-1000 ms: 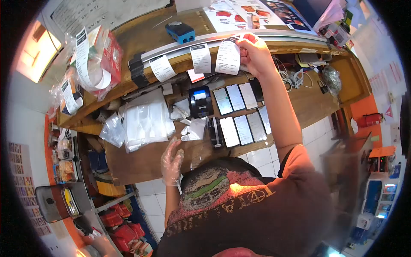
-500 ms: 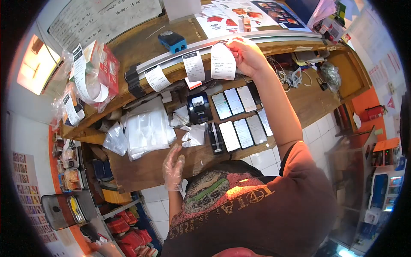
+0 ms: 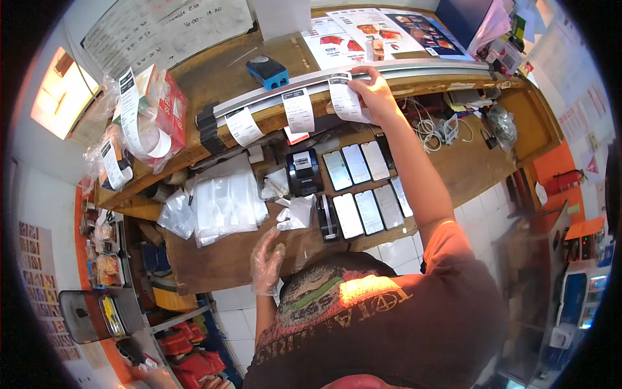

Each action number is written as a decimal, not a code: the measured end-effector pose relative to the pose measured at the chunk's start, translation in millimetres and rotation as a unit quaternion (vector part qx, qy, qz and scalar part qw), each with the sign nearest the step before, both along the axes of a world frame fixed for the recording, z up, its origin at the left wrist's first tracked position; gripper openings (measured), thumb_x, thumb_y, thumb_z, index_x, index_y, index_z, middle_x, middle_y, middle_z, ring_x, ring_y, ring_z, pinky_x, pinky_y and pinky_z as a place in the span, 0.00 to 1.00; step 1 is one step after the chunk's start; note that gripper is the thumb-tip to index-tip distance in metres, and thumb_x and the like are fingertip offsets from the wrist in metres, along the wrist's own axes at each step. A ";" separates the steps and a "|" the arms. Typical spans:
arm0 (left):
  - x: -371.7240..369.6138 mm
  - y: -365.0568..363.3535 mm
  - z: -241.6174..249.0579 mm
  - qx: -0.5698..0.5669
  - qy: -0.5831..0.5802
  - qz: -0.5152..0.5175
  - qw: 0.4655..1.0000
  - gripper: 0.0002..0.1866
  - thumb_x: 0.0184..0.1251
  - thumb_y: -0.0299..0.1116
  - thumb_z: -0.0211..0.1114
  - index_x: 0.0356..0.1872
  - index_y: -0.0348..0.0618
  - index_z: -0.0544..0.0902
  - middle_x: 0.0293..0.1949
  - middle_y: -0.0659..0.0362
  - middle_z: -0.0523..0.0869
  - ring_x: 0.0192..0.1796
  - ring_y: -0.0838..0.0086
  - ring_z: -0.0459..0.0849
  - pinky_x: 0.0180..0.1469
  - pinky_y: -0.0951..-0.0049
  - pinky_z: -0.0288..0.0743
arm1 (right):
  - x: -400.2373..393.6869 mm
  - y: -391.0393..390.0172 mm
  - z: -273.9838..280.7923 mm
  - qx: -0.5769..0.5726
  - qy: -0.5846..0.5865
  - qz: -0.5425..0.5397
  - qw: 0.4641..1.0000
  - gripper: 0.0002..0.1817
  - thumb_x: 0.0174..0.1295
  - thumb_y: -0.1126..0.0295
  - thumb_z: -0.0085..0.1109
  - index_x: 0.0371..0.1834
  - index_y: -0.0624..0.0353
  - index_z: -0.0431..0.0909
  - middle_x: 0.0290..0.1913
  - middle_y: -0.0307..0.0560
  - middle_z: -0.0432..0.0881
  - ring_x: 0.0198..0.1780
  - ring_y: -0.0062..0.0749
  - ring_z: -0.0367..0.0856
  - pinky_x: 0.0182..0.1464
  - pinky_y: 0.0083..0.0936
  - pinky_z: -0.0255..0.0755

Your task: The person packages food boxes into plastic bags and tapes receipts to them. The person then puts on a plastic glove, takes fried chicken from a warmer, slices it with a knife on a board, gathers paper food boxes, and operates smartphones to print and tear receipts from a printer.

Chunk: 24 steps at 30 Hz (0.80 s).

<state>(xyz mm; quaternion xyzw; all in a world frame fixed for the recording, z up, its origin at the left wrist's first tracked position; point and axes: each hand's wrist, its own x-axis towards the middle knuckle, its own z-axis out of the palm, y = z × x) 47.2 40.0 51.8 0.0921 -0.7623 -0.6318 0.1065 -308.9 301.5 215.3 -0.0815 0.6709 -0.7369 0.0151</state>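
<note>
My right hand (image 3: 374,96) is up at the metal rail (image 3: 304,79), thumb and fingers closed on a printed paper receipt (image 3: 343,98). Two more receipts hang from the same rail: one in the middle (image 3: 299,110) and another at the left (image 3: 243,126). A clear plastic glove covers my left hand (image 3: 266,262). It hovers by the counter's front edge with its fingers loosely apart and nothing in it. Just beyond it lies crumpled white paper (image 3: 297,212). Two rows of phones with lit screens (image 3: 355,163) lie below my right forearm, beside a black receipt printer (image 3: 303,172).
A stack of clear plastic bags (image 3: 227,204) lies on the left of the wooden counter (image 3: 207,262). On the upper shelf are a blue and black device (image 3: 267,71), menu sheets (image 3: 363,32) and a red box (image 3: 170,110). White cables (image 3: 421,126) coil at the right.
The receipt in my right hand has shifted up against the rail and tilted, its black header now showing. My left hand stays nearly in place. The view has moved slightly.
</note>
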 end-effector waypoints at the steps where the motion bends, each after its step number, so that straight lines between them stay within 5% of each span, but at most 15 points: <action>1: 1.3 -0.9 0.1 0.002 -0.014 0.006 1.000 0.21 0.62 0.28 0.64 0.58 0.35 0.80 0.59 0.50 0.82 0.63 0.62 0.79 0.67 0.63 0.68 | -2.6 -0.4 -2.1 0.001 0.001 0.002 1.000 0.18 0.59 0.75 0.62 0.53 0.58 0.75 0.28 0.38 0.80 0.26 0.18 0.77 0.26 0.17 0.72; 5: 2.0 2.0 0.8 -0.007 -0.018 0.026 0.999 0.20 0.62 0.28 0.64 0.56 0.37 0.81 0.58 0.51 0.82 0.63 0.63 0.79 0.67 0.64 0.69 | -7.3 4.4 -18.5 0.008 0.028 0.043 0.999 0.17 0.59 0.77 0.58 0.52 0.61 0.79 0.33 0.44 0.83 0.31 0.22 0.80 0.31 0.20 0.73; 7: 2.3 2.5 -1.3 0.002 -0.025 0.022 0.999 0.20 0.62 0.28 0.64 0.56 0.38 0.81 0.58 0.51 0.83 0.63 0.63 0.79 0.67 0.64 0.69 | -5.5 1.0 -18.9 0.138 0.069 0.017 0.988 0.12 0.60 0.77 0.55 0.46 0.64 0.84 0.35 0.44 0.85 0.33 0.21 0.82 0.35 0.22 0.75; 9: -0.3 1.4 -2.2 0.011 -0.029 0.017 0.999 0.20 0.62 0.28 0.64 0.56 0.39 0.81 0.58 0.52 0.83 0.62 0.63 0.79 0.66 0.64 0.69 | 0.0 -3.1 -12.1 0.195 0.066 -0.017 0.978 0.12 0.61 0.72 0.55 0.42 0.63 0.86 0.37 0.48 0.87 0.32 0.27 0.83 0.38 0.24 0.76; 12: -5.6 0.9 -2.1 -0.063 0.003 -0.011 0.998 0.20 0.62 0.29 0.65 0.56 0.38 0.81 0.57 0.52 0.83 0.62 0.63 0.79 0.66 0.63 0.70 | -0.9 -5.6 -6.1 0.385 0.255 -0.104 0.881 0.16 0.58 0.62 0.59 0.45 0.55 0.88 0.43 0.57 0.82 0.43 0.49 0.82 0.52 0.36 0.75; 16: -7.9 2.0 -4.3 -0.039 -0.008 -0.002 0.999 0.20 0.62 0.29 0.66 0.55 0.37 0.82 0.56 0.50 0.84 0.61 0.61 0.80 0.65 0.62 0.71 | 8.8 -3.4 14.4 0.476 0.348 -0.092 0.803 0.16 0.59 0.58 0.63 0.44 0.55 0.89 0.43 0.54 0.77 0.53 0.49 0.73 0.56 0.37 0.69; 17: -7.9 1.9 -6.0 -0.039 -0.012 0.003 0.999 0.19 0.62 0.29 0.66 0.55 0.37 0.82 0.56 0.49 0.84 0.60 0.60 0.81 0.65 0.62 0.71 | 9.2 -2.8 9.9 0.483 0.312 -0.076 0.815 0.18 0.60 0.57 0.61 0.46 0.54 0.87 0.53 0.50 0.78 0.58 0.50 0.72 0.63 0.43 0.60; 20: -8.5 0.0 -13.3 -0.037 -0.002 0.004 0.999 0.19 0.61 0.29 0.67 0.54 0.36 0.82 0.55 0.49 0.84 0.60 0.60 0.81 0.65 0.63 0.71 | 23.7 -6.7 2.7 0.505 0.333 -0.088 0.791 0.21 0.58 0.55 0.62 0.52 0.52 0.84 0.55 0.42 0.78 0.60 0.50 0.70 0.61 0.52 0.57; 24: -12.0 0.6 -12.9 -0.043 -0.002 -0.009 0.999 0.19 0.60 0.28 0.67 0.54 0.36 0.82 0.55 0.49 0.84 0.60 0.60 0.81 0.65 0.64 0.71 | 33.1 -7.7 0.0 0.503 0.340 -0.103 0.788 0.23 0.58 0.52 0.63 0.54 0.50 0.83 0.60 0.41 0.75 0.60 0.50 0.69 0.64 0.50 0.51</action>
